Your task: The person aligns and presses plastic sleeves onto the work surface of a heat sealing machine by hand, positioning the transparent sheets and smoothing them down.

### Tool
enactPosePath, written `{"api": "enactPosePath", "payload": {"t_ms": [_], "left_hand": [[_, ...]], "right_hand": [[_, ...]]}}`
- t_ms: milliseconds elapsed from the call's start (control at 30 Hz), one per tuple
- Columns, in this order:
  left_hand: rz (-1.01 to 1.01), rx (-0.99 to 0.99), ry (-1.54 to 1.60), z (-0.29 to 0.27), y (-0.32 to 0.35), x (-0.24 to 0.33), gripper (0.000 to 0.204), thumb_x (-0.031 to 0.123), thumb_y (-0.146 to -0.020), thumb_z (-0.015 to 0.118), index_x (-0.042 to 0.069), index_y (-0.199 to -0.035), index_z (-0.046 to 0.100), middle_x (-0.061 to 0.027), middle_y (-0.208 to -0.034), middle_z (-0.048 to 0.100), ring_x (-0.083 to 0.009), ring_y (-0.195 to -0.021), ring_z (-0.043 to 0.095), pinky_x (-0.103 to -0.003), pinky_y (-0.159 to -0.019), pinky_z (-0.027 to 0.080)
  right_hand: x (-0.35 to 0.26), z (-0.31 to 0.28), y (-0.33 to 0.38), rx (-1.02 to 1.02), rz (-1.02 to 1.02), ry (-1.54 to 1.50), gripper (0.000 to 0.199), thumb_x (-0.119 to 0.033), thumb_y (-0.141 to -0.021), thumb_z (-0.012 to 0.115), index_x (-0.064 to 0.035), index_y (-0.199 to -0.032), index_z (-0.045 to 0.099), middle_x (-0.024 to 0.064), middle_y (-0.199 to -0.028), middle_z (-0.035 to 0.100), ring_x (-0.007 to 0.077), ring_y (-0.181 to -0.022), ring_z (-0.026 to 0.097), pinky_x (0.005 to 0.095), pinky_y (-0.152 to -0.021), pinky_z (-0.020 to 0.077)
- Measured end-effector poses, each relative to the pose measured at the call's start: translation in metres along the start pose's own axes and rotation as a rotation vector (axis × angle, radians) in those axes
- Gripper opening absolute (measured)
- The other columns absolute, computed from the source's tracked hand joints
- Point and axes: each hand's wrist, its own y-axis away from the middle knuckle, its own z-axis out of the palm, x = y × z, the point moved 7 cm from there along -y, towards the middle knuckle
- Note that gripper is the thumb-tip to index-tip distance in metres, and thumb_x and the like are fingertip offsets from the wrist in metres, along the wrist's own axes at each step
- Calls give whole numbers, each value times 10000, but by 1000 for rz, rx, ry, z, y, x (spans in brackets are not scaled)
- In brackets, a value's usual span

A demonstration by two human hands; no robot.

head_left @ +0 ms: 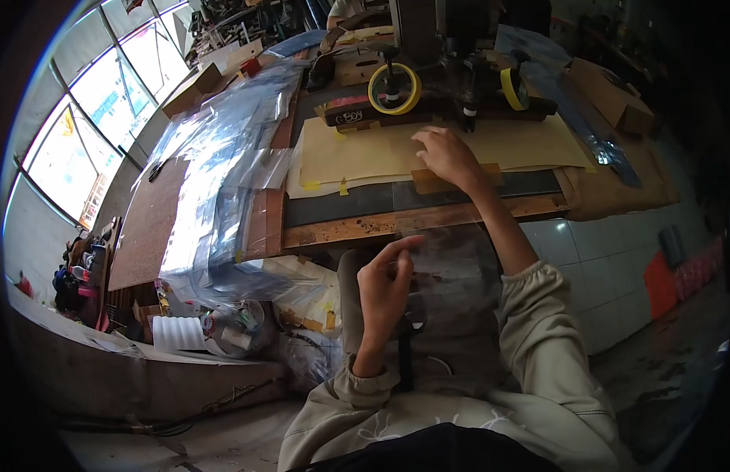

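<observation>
My left hand (385, 285) is in front of the bench edge, above my lap. Its thumb and bent fingers pinch the edge of a clear plastic sheet (455, 263), which hangs faintly visible to the right. My right hand (447, 155) reaches over the tan board (530, 145) on the bench, its fingers loosely bent and apart with nothing seen in them. Beneath my right wrist lies an amber see-through strip (491, 176). Behind the board stands a dark press head (451, 106); a roll of yellow tape (416, 93) hangs on its left knob.
Another yellow tape roll (513, 89) hangs at the press's right. Shiny clear plastic sheets (231, 157) cover the bench's left side. Cardboard boxes (613, 94) sit at the far right, over brown paper (624, 177). The wooden bench edge (341, 232) runs between my hands.
</observation>
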Motion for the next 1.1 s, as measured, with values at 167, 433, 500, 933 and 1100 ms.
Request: {"api": "enactPosePath", "payload": {"t_ms": [167, 433, 500, 933, 1100], "left_hand": [[25, 45, 94, -2, 3, -8, 240, 22, -869, 469, 41, -1031, 646, 69, -571, 447, 29, -502, 355, -152, -443, 295], [20, 56, 48, -4, 3, -5, 243, 14, -868, 462, 34, -1029, 643, 64, -579, 468, 27, -502, 365, -153, -444, 305], [24, 62, 42, -5, 3, -5, 243, 13, -869, 460, 31, -1028, 643, 60, -587, 484, 26, -504, 370, -154, -447, 313], [57, 65, 12, -3, -2, -8, 226, 29, -885, 464, 33, -1043, 625, 30, -586, 494, 4, -504, 371, -174, -457, 322], [114, 63, 5, 1, -13, -7, 210, 47, -901, 471, 40, -1062, 607, 33, -574, 443, -6, -512, 337, -184, -455, 286]], "right_hand": [[15, 13, -32, 33, -44, 234, 300, -198, -771, 631, -42, -1025, 604, 135, -1076, 569, 319, -1071, 516, 414, -889, 439], [-15, -11, -21, -1, -22, 265, 283, -204, -697, 678, -136, -971, 652, 42, -1052, 603, 291, -1125, 467, 529, -939, 322], [-23, -13, -9, 17, -48, 301, 283, -195, -686, 672, -134, -962, 661, 41, -1009, 619, 281, -1069, 513, 475, -911, 375], [-33, -11, 94, -153, 98, 122, 399, -315, -913, 439, -56, -1203, 529, 170, -1314, 430, 277, -1241, 390, 397, -1026, 305], [-26, -5, 86, -78, 92, 129, 448, -357, -929, 377, -65, -1259, 451, 151, -1360, 377, 256, -1294, 309, 467, -1059, 244]]}}
